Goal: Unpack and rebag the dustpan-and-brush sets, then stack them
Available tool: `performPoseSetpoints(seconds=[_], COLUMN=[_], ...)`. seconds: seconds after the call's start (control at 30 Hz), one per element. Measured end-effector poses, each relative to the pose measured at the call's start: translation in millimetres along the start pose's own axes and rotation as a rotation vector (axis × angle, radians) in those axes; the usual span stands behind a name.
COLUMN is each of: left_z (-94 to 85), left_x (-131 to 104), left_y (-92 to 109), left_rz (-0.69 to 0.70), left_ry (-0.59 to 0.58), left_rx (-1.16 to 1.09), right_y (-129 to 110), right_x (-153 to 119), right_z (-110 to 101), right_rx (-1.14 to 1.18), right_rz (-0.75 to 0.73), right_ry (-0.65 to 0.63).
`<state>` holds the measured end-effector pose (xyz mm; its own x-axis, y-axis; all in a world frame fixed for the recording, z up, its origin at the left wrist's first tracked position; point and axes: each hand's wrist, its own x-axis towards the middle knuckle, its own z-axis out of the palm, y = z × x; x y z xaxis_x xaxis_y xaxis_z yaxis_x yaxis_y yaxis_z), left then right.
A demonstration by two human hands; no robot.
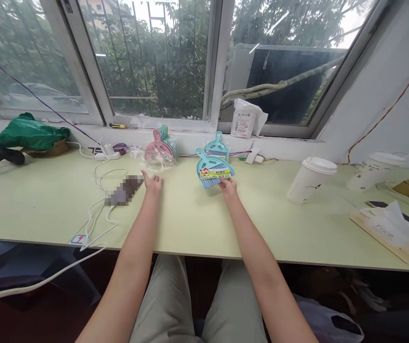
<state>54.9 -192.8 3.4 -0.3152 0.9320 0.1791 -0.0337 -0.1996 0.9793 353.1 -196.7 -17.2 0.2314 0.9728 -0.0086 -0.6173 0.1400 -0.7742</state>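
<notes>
My right hand point(229, 186) grips the lower right edge of a light blue dustpan and brush set point(204, 166), which is tilted and carries a printed label. Behind it a second blue dustpan set point(219, 140) leans against the wall under the window. My left hand point(153, 184) is held low over the table, its thumb apart from the fingers and nothing visible in it. Just beyond that hand stands a row of wrapped dustpan sets, a pink dustpan point(157, 148) in front and several green ones point(168, 138) behind.
A blurred-out phone-like object point(124, 190) with white cables lies left of my left hand. Two lidded paper cups point(309, 181) and a tissue pack point(392, 233) are on the right. A power strip point(107, 153) and a green bag point(29, 133) sit at the back left.
</notes>
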Motion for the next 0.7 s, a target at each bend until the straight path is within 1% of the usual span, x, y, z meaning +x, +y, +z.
performPoseSetpoints(seconds=[0.07,0.13,0.2,0.23,0.3,0.33,0.4,0.47,0.53,0.6,0.63,0.7], left_z=[5.0,12.7,19.6,22.2,25.9,27.3,29.8,33.0,37.3,43.5,47.5,57.8], left_x=[-1,-2,-3,-3,-4,-5,-5,-6,-6,-8,-10,-16], left_y=[-3,-6,-8,-9,-9,-10,-10,-11,-12,-15,-17,-21], left_rz=[-0.098,-0.235,-0.356,-0.383,-0.382,-0.363,-0.306,-0.256,-0.275,-0.351,-0.385,-0.414], left_ry=[0.035,0.041,-0.007,-0.042,-0.081,-0.075,-0.016,0.047,0.067,-0.008,-0.074,-0.244], left_rx=[-0.083,-0.226,-0.402,-0.477,-0.595,-0.644,-0.708,-0.722,-0.675,-0.587,-0.538,-0.443], right_y=[2,4,4,4,4,4,4,4,5,6,6,7], right_x=[2,3,3,3,1,0,-2,-4,-5,-7,-7,-9], right_z=[-2,-2,-2,-2,-1,0,2,3,4,5,6,7], right_rx=[0.012,0.004,-0.002,-0.005,-0.018,-0.028,-0.049,-0.063,-0.071,-0.079,-0.085,-0.103], right_rz=[0.003,0.009,0.018,0.025,0.043,0.053,0.066,0.068,0.064,0.06,0.058,0.064], right_ry=[0.035,0.052,0.056,0.053,0.05,0.048,0.043,0.034,0.017,-0.005,-0.017,-0.044])
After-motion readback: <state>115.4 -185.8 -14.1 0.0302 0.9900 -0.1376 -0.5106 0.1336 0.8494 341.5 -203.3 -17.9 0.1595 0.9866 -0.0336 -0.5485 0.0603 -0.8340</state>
